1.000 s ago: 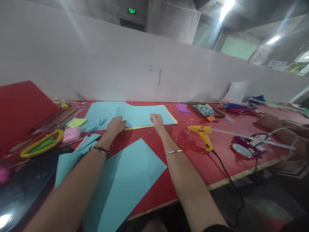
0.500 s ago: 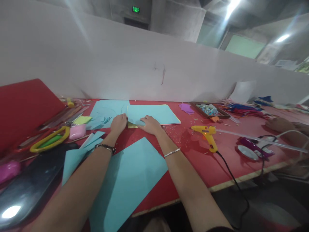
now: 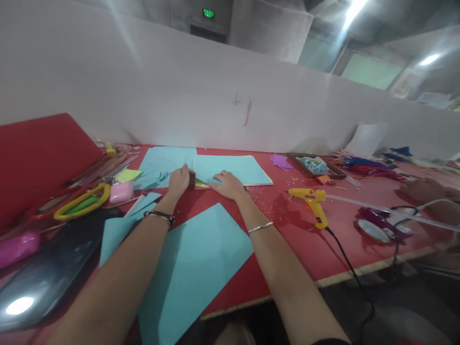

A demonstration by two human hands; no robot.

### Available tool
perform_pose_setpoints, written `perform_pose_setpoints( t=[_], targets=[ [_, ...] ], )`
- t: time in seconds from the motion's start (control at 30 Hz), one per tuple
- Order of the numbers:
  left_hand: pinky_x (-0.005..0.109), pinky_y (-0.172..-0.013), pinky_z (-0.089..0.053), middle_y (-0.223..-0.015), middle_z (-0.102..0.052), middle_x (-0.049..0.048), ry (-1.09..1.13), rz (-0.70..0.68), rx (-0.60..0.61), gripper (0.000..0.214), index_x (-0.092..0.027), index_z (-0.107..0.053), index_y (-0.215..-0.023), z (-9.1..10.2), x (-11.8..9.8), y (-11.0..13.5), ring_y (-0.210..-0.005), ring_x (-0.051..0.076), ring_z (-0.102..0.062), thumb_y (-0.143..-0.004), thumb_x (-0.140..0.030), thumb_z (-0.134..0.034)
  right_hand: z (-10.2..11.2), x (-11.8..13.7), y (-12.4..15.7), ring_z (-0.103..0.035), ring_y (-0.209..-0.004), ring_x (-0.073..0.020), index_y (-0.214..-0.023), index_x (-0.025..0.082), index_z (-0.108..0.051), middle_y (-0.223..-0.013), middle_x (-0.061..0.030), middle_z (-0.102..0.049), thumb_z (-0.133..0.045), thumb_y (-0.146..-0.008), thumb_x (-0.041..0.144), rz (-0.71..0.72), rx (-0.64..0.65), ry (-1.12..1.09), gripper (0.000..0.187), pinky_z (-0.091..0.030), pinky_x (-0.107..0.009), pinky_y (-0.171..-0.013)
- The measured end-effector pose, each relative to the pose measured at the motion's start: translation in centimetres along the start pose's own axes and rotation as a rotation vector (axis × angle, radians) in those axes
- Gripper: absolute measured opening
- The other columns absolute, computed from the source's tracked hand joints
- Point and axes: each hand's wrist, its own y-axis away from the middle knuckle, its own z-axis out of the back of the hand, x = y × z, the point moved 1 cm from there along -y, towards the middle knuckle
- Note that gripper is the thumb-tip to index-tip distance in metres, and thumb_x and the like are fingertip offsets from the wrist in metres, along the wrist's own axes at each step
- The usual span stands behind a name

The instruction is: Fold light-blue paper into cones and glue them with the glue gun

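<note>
- Left hand [image 3: 179,179]: fingers curled shut at left edge of the blue top sheet [image 3: 237,168]; can't tell if it pinches the edge.
- Right hand [image 3: 227,184]: flat, palm down, fingers loosely spread, pressing the sheet's near-left corner.
- Top sheet lies on a yellow sheet [image 3: 201,183], far-centre of the table [image 3: 287,249], close to the white partition [image 3: 215,96].
- Progress, prob. early: top sheet looks whole & flat, no cut or fold seen; only the corner btw the hands is parted, w/ yellow peeking out.
- Cut blue sheet [image 3: 161,165] just left already has slits; big blue sheet [image 3: 190,268] near the table edge looks untouched.
- Right: glue gun [image 3: 312,200], tray of bits [image 3: 314,165], purple scraps [image 3: 282,162], a co-worker's hand [image 3: 420,189].
- Left: yellow-handled scissors [image 3: 81,206].
- Writing: green ceiling sign [image 3: 208,13] lit but illegible; no brands or labels readable.
</note>
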Motion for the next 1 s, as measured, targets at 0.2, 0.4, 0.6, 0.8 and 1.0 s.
perform_pose_setpoints(
  t=[0.2,0.4,0.6,0.8,1.0],
  targets=[
    [0.034,-0.066,-0.051,-0.074,-0.068,0.0103,0.280,0.011,0.051,0.044,-0.014,-0.059,-0.066,-0.7,-0.2,-0.1,-0.075,0.021,-0.065,-0.080,-0.039,-0.026,-0.3,0.4,0.0,-0.048,-0.101,-0.0220,-0.111,0.022,-0.056,-0.106,-0.0081,-0.053,-0.041,-0.081,0.058,-0.035,-0.018,-0.017,0.049,-0.038,-0.032,-0.082],
    [0.032,-0.071,-0.049,-0.080,-0.067,0.0074,0.330,-0.015,0.064,0.034,-0.015,-0.058,-0.068,-0.8,-0.1,-0.1,-0.080,0.020,-0.064,-0.077,-0.037,-0.033,-0.5,-0.4,-0.4,-0.049,-0.099,-0.0160,-0.105,0.022,-0.059,-0.101,-0.0058,-0.055,-0.023,-0.094,0.038,-0.043,-0.014,-0.074,0.041,-0.036,-0.027,-0.084],
    [0.036,-0.084,-0.042,-0.071,-0.065,0.0066,0.216,-0.043,0.030,0.024,-0.019,-0.057,-0.054,-0.4,0.5,-0.2,-0.092,0.026,-0.058,-0.071,-0.034,-0.049,-0.4,-0.7,0.0,-0.048,-0.104,-0.0163,-0.112,0.023,-0.056,-0.110,-0.0051,-0.053,-0.038,-0.088,0.046,0.000,0.010,-0.087,0.038,-0.035,-0.027,-0.087],
    [0.033,-0.072,-0.047,-0.077,-0.063,0.0043,0.347,-0.065,0.086,0.027,-0.018,-0.056,-0.067,-0.5,0.0,-0.2,-0.073,0.020,-0.063,-0.075,-0.038,-0.040,-0.1,-0.2,0.3,-0.047,-0.104,-0.0215,-0.118,0.022,-0.052,-0.111,-0.0084,-0.051,-0.043,-0.081,0.057,0.004,0.002,0.005,0.051,-0.037,-0.032,-0.088],
    [0.031,-0.078,-0.045,-0.081,-0.062,0.0033,0.530,-0.071,0.247,0.022,-0.017,-0.054,-0.072,-0.8,-0.8,0.3,-0.080,0.018,-0.065,-0.071,-0.035,-0.042,0.0,-0.1,0.1,-0.048,-0.103,-0.0187,-0.112,0.023,-0.055,-0.109,-0.0070,-0.053,-0.026,-0.092,0.043,-0.033,0.005,0.010,0.041,-0.036,-0.030,-0.087]
  ],
)
